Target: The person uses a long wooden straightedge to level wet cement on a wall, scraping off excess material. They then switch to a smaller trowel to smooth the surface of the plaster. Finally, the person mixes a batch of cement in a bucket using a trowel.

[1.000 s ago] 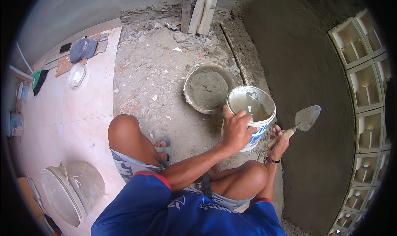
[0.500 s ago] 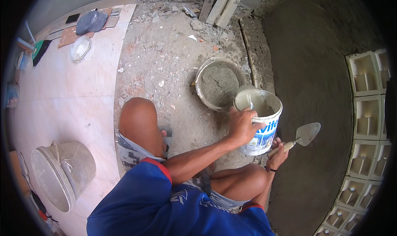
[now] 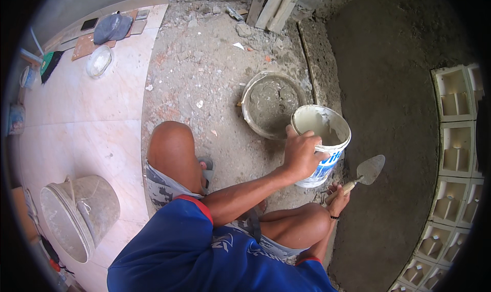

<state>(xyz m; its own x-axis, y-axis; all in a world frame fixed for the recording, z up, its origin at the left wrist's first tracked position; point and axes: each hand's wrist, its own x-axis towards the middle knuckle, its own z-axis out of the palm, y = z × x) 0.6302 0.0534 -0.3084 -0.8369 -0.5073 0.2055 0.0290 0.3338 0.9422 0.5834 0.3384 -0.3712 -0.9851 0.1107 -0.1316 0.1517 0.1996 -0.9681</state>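
My left hand (image 3: pixel 303 156) grips the near rim of a small white bucket (image 3: pixel 318 173) with blue print. Grey residue coats the bucket's inside wall, and its bottom is hidden. Just beyond it to the left, a wider bucket (image 3: pixel 249 113) stands on the ground, holding grey mortar (image 3: pixel 276 98) with a wet, shiny surface. Closed around the wooden handle of a trowel (image 3: pixel 370 169) is my right hand (image 3: pixel 338 199), low and right of the small bucket. The trowel's pointed blade aims up and right, in front of the grey plastered surface (image 3: pixel 388 128).
On the pale tiles (image 3: pixel 76 143) at left lie a large tipped bucket (image 3: pixel 105 202), a small tub (image 3: pixel 99 61), a cap (image 3: pixel 113 28) and a broom head (image 3: pixel 49 64). Wooden boards (image 3: pixel 273 8) lean at the back. Pale ventilation blocks (image 3: pixel 454 148) line the right side.
The small bucket has tipped back more upright, away from the mortar bucket. The mortar surface looks wetter. My right hand and the trowel have shifted slightly left and down.
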